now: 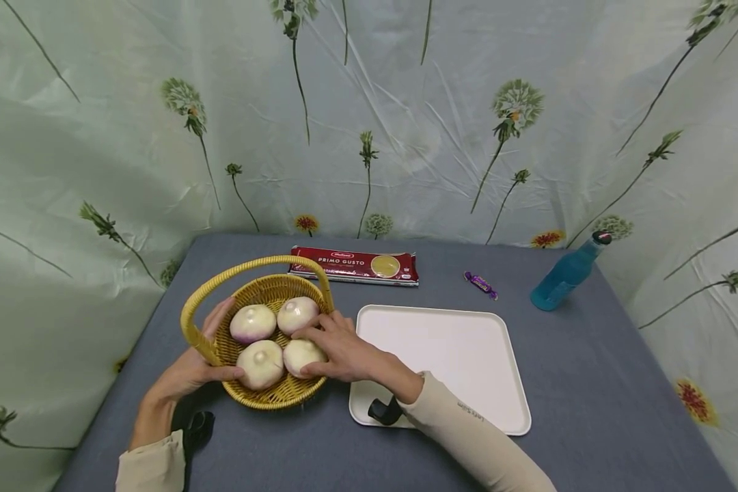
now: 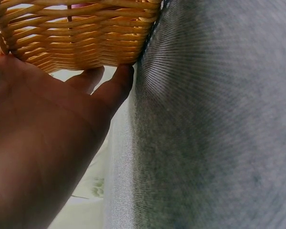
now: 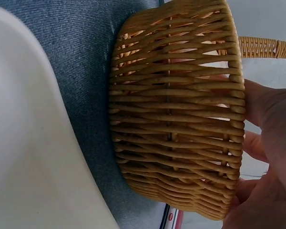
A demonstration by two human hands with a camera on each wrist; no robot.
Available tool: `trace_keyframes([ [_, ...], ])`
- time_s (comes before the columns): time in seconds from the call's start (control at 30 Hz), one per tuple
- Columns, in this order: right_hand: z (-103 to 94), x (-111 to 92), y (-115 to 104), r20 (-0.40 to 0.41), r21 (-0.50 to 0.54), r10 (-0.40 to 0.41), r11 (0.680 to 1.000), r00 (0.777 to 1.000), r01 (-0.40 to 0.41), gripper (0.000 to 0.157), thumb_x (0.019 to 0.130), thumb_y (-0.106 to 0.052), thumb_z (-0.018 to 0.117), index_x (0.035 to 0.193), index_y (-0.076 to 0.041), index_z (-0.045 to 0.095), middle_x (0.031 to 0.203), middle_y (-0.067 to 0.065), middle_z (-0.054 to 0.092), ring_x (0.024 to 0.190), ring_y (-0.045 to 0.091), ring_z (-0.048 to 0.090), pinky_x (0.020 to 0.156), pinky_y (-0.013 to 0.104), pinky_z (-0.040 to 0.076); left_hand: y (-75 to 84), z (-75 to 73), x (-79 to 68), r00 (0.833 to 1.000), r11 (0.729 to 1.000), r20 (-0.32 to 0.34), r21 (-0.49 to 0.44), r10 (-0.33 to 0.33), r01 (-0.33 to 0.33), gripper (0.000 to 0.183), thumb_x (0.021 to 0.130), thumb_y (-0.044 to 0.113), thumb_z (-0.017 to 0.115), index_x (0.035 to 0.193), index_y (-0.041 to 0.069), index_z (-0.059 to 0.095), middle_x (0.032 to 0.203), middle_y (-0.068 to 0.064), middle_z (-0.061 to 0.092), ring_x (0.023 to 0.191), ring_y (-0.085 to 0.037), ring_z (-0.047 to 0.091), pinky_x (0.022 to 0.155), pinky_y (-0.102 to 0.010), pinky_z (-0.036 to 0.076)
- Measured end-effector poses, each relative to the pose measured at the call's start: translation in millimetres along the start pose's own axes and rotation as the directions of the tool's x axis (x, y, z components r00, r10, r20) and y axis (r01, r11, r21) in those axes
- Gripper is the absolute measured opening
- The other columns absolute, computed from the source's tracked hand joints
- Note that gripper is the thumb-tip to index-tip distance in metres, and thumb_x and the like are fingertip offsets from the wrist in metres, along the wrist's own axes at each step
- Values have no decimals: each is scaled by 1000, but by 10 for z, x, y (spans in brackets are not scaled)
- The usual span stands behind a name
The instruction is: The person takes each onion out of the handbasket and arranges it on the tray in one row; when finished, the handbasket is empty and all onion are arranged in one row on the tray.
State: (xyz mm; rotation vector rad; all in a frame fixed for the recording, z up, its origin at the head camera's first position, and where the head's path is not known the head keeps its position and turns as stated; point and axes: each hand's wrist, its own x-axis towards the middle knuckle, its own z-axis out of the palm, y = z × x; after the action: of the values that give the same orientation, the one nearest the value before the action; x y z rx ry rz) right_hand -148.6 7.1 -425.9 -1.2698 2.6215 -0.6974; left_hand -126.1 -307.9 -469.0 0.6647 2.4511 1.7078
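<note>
The right hand [image 1: 341, 348] reaches into the yellow woven basket [image 1: 283, 395], seemingly pinching the nearest-right round, white-and-purple vegetable [image 1: 303, 357] of four, though the weave partly hides its fingers; the left hand [image 1: 190, 372] grips the basket's left side. Right of the basket lies a white rectangular tray [image 1: 443, 369]; behind it, a long red packet [image 1: 352, 265], all on the grey-blue desk [image 1: 590, 396].

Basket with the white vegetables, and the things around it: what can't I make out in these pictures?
- Head view: part of the front-right vegetable, covered by the right hand.
- Head view: part of the white tray, under the right sleeve.
- Head view: lettering on the purple candy, too small.
- Left wrist view: upper part of the basket, cut off by the top edge.
</note>
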Motion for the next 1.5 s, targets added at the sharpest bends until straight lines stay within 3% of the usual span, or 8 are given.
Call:
trace_keyframes([
  [0.3,27,-43,-27,-29,-26,-31,999,999,30,53,93,-40,71,139,-20,55,133,6,52,121,23,41,92,39,30,-11,2,1,1000,1000,-1,0,-8,8,123,71,-9,83,163,16,5,166,-17,-7,150,-29,-1,102,-2,13],
  [0.6,29,-55,-36,-73,-12,-84,996,994,83,51,91,-38,73,136,-19,56,133,4,51,124,17,46,100,42,31,2,11,-8,1000,1000,-1,14,6,-6,122,72,-9,82,163,14,5,166,-19,-6,150,-23,-1,102,-3,13],
  [0.8,-4,-50,-28,-124,79,-93,992,988,103,51,90,-35,75,135,-18,58,134,6,49,126,20,42,104,41,34,-1,13,-8,1000,1000,-2,11,11,-11,122,71,-10,82,163,13,5,166,-19,-7,150,-18,-5,102,-3,11],
  [1.0,-70,-88,-40,-199,148,-102,980,975,133,51,89,-32,77,134,-17,59,135,6,48,126,23,38,100,35,40,-2,10,-3,1000,1000,-3,13,20,-20,121,71,-11,82,162,12,5,166,-19,-6,149,-10,-2,103,-4,11],
  [1.27,-160,-198,-55,-278,136,-132,975,951,175,50,88,-31,78,131,-14,59,137,3,53,125,21,42,100,35,40,8,12,-16,1000,1000,-3,6,-3,3,121,72,-9,82,163,13,5,166,-18,-7,150,-23,-7,101,-3,10],
  [1.5,-237,-306,-15,-304,150,-116,974,945,168,52,86,-30,80,130,-14,58,136,2,57,118,19,44,96,35,42,2,12,-16,1000,1000,-3,2,-5,5,121,72,-9,82,163,14,5,166,-16,-7,150,-27,-9,101,-3,9],
])
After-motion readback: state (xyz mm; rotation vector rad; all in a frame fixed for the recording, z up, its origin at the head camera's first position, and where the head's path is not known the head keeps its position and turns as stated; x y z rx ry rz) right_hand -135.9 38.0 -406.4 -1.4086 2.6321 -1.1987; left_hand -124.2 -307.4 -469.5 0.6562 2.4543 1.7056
